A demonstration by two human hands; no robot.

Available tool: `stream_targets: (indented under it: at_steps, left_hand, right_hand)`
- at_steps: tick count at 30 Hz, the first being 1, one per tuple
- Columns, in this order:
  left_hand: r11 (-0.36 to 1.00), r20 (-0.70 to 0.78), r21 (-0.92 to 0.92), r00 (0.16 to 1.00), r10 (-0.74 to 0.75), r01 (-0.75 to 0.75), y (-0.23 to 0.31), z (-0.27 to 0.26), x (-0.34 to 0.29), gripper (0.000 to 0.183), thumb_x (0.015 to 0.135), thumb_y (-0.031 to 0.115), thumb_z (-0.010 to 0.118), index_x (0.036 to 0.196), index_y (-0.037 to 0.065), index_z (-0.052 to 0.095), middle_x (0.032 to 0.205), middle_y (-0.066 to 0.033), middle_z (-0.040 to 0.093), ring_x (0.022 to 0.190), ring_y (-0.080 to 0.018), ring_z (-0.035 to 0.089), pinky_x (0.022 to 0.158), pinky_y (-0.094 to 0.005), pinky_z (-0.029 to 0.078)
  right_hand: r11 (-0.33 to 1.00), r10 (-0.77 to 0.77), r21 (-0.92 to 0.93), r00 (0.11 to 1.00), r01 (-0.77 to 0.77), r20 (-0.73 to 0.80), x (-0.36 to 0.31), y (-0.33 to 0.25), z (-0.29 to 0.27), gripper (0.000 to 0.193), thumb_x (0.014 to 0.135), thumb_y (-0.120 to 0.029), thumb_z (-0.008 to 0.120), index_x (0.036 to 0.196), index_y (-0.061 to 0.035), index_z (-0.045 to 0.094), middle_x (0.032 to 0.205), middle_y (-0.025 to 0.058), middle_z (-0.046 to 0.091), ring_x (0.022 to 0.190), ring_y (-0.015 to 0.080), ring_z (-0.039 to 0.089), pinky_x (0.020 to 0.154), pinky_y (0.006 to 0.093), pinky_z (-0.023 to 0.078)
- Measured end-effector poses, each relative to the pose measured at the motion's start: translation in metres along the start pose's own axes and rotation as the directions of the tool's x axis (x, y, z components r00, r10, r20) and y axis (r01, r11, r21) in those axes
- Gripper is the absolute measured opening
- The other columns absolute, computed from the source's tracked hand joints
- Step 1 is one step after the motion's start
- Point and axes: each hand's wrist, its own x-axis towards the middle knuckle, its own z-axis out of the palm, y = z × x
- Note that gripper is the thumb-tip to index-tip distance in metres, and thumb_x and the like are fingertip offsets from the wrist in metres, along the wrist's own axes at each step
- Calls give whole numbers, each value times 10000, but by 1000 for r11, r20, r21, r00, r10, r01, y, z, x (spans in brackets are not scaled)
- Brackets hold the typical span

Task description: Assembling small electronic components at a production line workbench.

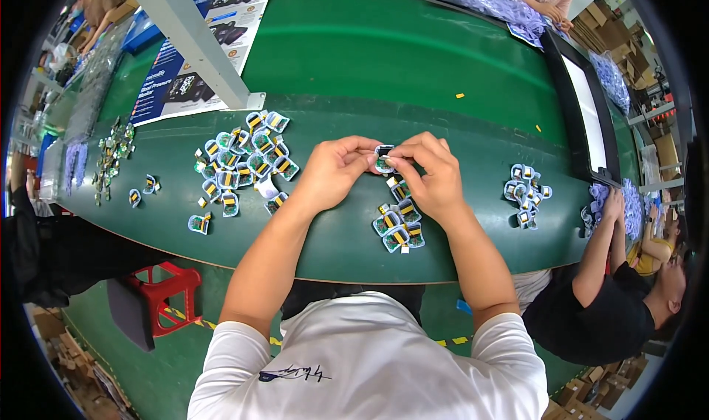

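Between my two hands, over the green table point(332, 254), is a small light-blue housing point(383, 158) with a green circuit board and a dark part in it. My left hand point(337, 170) pinches it from the left. The fingers of my right hand point(432, 170) close on its right side, around a small pale piece. Just below my right hand lies a small group of similar housings point(397, 226) with yellow-and-black parts. Left of my left forearm spreads a larger pile of the same housings point(240, 161).
Another cluster of housings point(526, 195) lies to the right, near a black-framed panel point(583, 113). Small circuit boards point(114, 154) are heaped at far left. A white post point(192, 39) stands on a printed sheet point(177, 87). A co-worker's hands point(613, 204) are at the right edge. A red stool point(166, 294) stands lower left.
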Motion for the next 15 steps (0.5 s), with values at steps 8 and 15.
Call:
stream_targets:
  at_steps: [8,15]
  left_hand:
    - [1000,22,-23,1000,-19,19,2,0,-2,247,1018,8,660,1247,-84,686,1064,-98,775,946,-134,733,875,-270,580]
    - [997,18,-81,1000,9,-7,3,0,-3,236,1001,6,690,1216,-89,691,1079,-116,772,948,-146,737,884,-278,588]
  right_hand:
    - [988,-108,-116,994,105,-23,2,4,2,113,839,-108,841,920,-106,762,876,-8,706,777,172,649,749,349,380]
    - [996,-45,-81,998,42,-37,2,0,0,110,851,-86,824,940,-105,763,893,-3,709,791,172,656,752,348,387]
